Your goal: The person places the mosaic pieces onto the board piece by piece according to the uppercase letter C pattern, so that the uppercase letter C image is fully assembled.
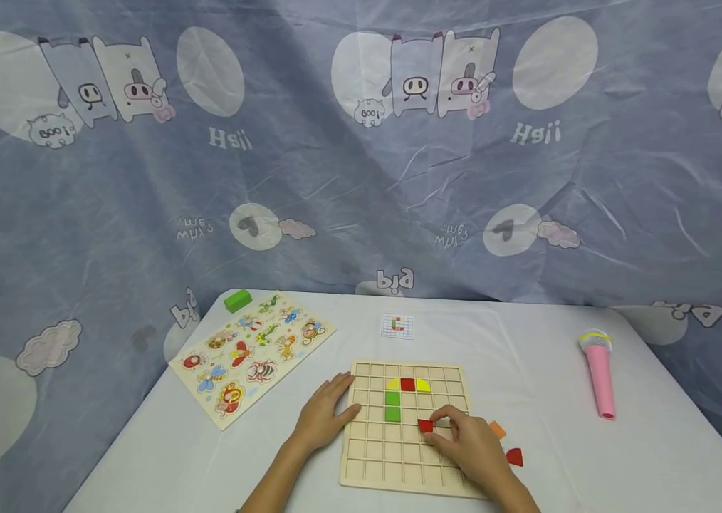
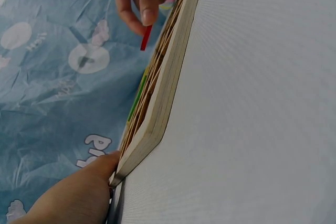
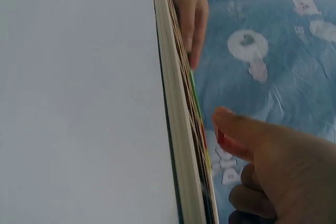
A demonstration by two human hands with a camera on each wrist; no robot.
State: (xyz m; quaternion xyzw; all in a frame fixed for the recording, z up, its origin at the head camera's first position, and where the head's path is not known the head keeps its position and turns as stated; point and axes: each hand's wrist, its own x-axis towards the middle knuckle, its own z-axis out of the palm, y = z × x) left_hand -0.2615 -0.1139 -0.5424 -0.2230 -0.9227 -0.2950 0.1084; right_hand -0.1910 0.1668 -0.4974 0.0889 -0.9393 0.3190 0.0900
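A wooden grid board (image 1: pixel 374 452) lies on the white table. Set in its upper cells are two yellow pieces (image 1: pixel 423 385) with a red square (image 1: pixel 407 385) between them, and two green squares (image 1: pixel 392 413) below on the left. My right hand (image 1: pixel 473 445) pinches a red tile (image 1: pixel 425 425) between thumb and finger just above the board's middle; the right wrist view shows this red tile (image 3: pixel 220 136) at the fingertips. My left hand (image 1: pixel 322 417) rests at the board's left edge, its thumb reaching onto the rim, fingers relaxed.
An orange piece (image 1: pixel 497 429) and a red rounded piece (image 1: pixel 515 457) lie right of the board. Behind it is a small pattern card (image 1: pixel 397 326). An insect puzzle board (image 1: pixel 252 356) and green block (image 1: pixel 237 301) are at left, a pink toy microphone (image 1: pixel 601 381) at right.
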